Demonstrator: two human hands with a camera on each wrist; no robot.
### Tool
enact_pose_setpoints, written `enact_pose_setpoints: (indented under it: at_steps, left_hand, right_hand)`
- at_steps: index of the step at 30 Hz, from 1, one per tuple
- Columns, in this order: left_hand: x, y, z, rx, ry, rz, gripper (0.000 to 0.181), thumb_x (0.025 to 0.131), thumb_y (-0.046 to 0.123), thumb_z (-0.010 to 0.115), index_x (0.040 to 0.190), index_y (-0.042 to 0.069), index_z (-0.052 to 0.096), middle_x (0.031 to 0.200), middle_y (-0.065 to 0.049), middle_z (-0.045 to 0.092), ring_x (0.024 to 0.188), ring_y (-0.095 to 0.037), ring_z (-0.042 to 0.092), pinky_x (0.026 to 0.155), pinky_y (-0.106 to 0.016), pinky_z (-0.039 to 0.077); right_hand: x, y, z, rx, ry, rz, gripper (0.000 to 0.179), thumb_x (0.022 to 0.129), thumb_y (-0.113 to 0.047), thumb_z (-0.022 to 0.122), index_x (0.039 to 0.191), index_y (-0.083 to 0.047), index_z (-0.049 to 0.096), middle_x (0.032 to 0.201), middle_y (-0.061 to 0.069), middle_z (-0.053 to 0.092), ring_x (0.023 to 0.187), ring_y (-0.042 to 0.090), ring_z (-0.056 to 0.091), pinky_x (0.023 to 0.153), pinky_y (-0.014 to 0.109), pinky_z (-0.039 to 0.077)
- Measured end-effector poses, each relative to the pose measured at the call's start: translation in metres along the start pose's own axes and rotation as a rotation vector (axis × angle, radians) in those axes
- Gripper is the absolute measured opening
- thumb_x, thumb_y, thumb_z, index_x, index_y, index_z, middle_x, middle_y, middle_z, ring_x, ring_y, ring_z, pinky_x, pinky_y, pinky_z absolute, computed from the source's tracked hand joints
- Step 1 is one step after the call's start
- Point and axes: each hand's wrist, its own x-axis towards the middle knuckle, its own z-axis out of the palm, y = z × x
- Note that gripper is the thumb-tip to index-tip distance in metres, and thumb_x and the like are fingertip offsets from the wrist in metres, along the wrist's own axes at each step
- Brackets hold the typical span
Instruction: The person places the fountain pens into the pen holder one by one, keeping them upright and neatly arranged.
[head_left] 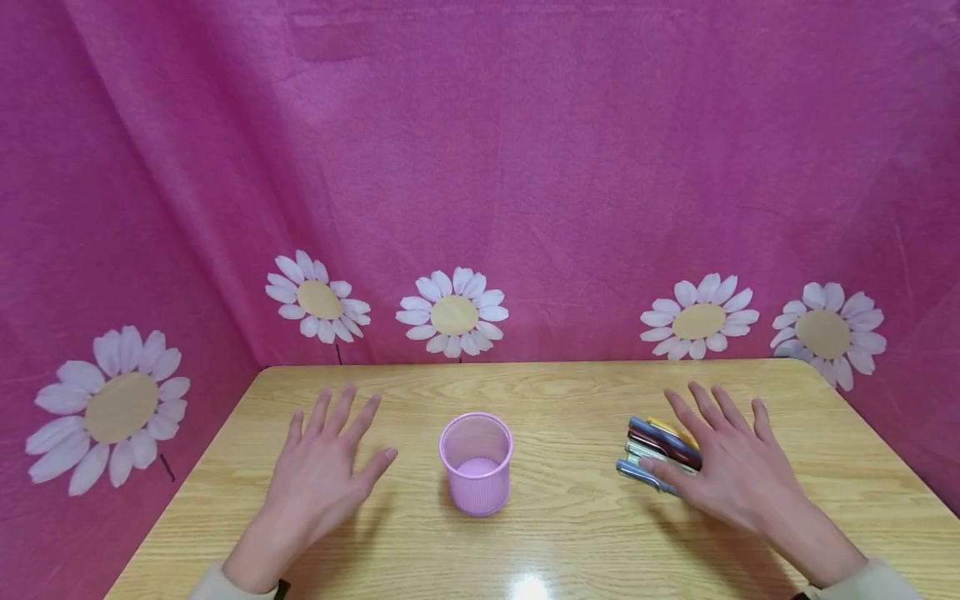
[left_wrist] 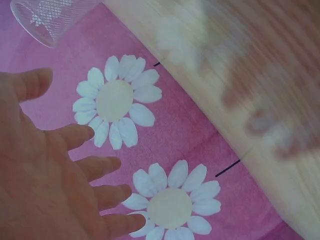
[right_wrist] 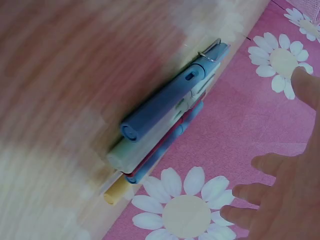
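A round pink-purple mesh pen cup (head_left: 480, 492) stands upright on the wooden table, with no pens inside. To its left my left hand (head_left: 318, 467) hovers over the wood, fingers spread, holding nothing. My right hand (head_left: 738, 475) is spread on the other side, its thumb and palm overlapping a small bunch of pens in the head view. In that bunch are a blue-grey pen (right_wrist: 175, 92), a pale green pen (right_wrist: 135, 152), a dark red pen (head_left: 663, 448) and a yellow pen (right_wrist: 117, 190). The right wrist view shows the right hand's fingers apart from the pens.
The table (head_left: 570, 542) has a straight back edge and rounded far corners. Behind it and at both sides hangs a magenta cloth (head_left: 525, 167) printed with large white daisies. A bright reflection lies on the wood near the front.
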Motion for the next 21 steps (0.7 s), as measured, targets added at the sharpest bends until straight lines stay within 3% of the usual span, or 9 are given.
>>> enact_pose_setpoints:
  at_steps: [9,16,21]
  left_hand:
    - [-0.008,0.009,-0.001,-0.092,-0.003,0.037,0.079,0.098,0.057,0.066,0.162,0.017,0.044,0.165,-0.018,0.038,0.152,-0.048,0.028,0.119,-0.072,0.022]
    - [-0.007,0.018,0.000,-0.124,0.031,0.064,0.086,0.093,0.058,0.071,0.162,0.017,0.043,0.164,-0.017,0.042,0.151,-0.047,0.032,0.119,-0.069,0.028]
    - [-0.005,0.026,0.004,-0.189,0.040,0.066,0.092,0.089,0.057,0.077,0.163,0.016,0.043,0.163,-0.016,0.043,0.151,-0.046,0.033,0.117,-0.068,0.031]
  right_hand:
    - [-0.015,0.001,0.002,0.021,0.042,-0.045,0.098,0.080,-0.072,0.078,0.151,-0.008,0.053,0.148,0.030,0.052,0.134,0.053,0.047,0.108,0.079,0.026]
    - [-0.024,-0.001,0.004,0.055,-0.023,0.003,0.099,0.075,-0.070,0.084,0.149,-0.009,0.058,0.138,0.027,0.059,0.121,0.051,0.055,0.105,0.068,0.037]
    - [-0.026,-0.002,0.007,0.105,-0.057,0.024,0.091,0.075,-0.066,0.085,0.143,-0.009,0.065,0.135,0.026,0.061,0.120,0.050,0.057,0.100,0.069,0.041]
